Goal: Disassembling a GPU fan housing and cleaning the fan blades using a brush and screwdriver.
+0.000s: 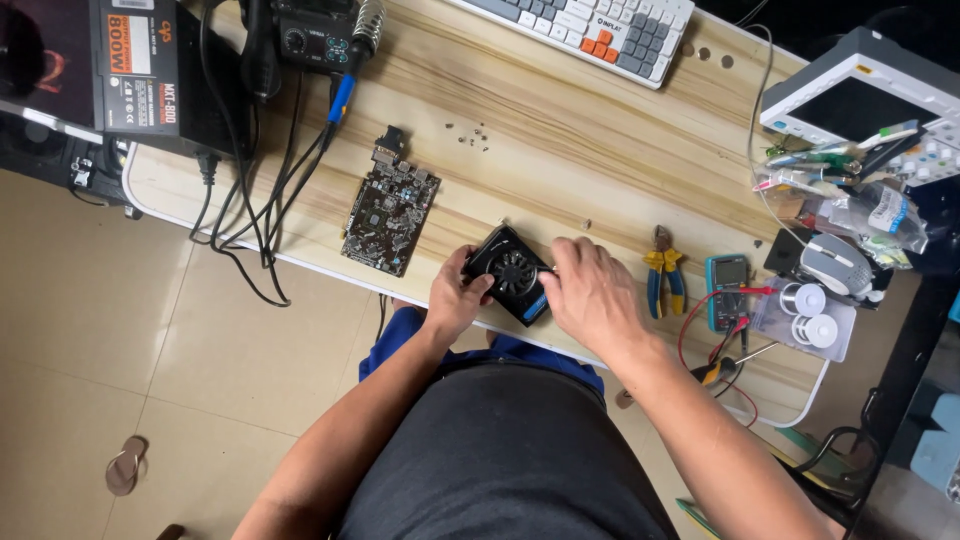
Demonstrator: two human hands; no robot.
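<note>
Gripping with both hands a black, roughly rectangular plastic cooler block with a round fan in its middle (512, 272), at the near edge of the light striped wooden tabletop (520, 130). Left hand (457, 297) curled around the left corner of the block, thumb on top near the fan, wrist bent inward, forearm coming up from the lower left. Right hand (592, 290) closed over the right side, knuckles up, fingers bent down to the block; cannot tell whether holding something small there too. Right forearm running down toward the lower right corner.

Long axis of the block lying diagonally, from upper left to lower right, with a blue part at the lower right end. Fan side facing up to the camera.

Just to the left, apart from the hands, a dark green circuit board with many small parts (390, 210), lying flat and tilted a little. To the right, pliers with yellow and blue handles (664, 270), then a teal handheld meter with red leads (727, 290). Further away on the tabletop, some small loose screws (468, 135).
</note>
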